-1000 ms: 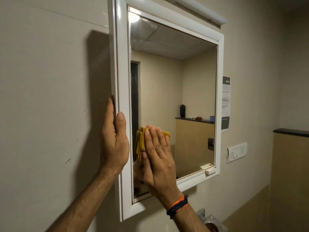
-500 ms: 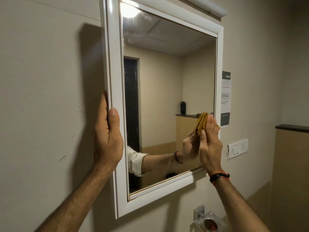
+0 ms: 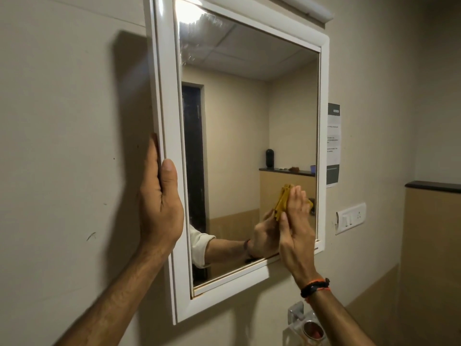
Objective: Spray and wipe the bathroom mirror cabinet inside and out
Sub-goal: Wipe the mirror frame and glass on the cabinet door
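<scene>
The mirror cabinet [image 3: 172, 156] hangs on a beige wall [image 3: 69, 146], its white-framed door filling the middle of the view and throwing a dark shadow onto the wall at its left. The left hand [image 3: 159, 203] rests against the cabinet's left edge, fingers straight and pointing up along the outer side of the frame, thumb laid flat on the front of the white frame; it is not curled round anything. The right hand [image 3: 296, 221] is at the lower right part of the mirror glass [image 3: 237, 116], fingers straight and together, pressing a folded yellow cloth [image 3: 283, 202] flat against the glass. The cloth shows past the fingers at the left and top of the hand, and its reflection meets it in the glass, along with the reflected hand, forearm and a white sleeve. A black and orange wristband [image 3: 315, 288] circles the right wrist.

Near the top left corner of the glass there is a bright glare with a streaky, hazy patch below it. To the right of the cabinet a printed notice [image 3: 333, 146] is stuck on the wall, and lower down sits a white switch plate [image 3: 350, 217]. Below the cabinet's lower right corner a chrome wall holder [image 3: 303, 323] shows something red in it. At the far right a dark ledge [image 3: 434, 186] tops a tan lower wall section.
</scene>
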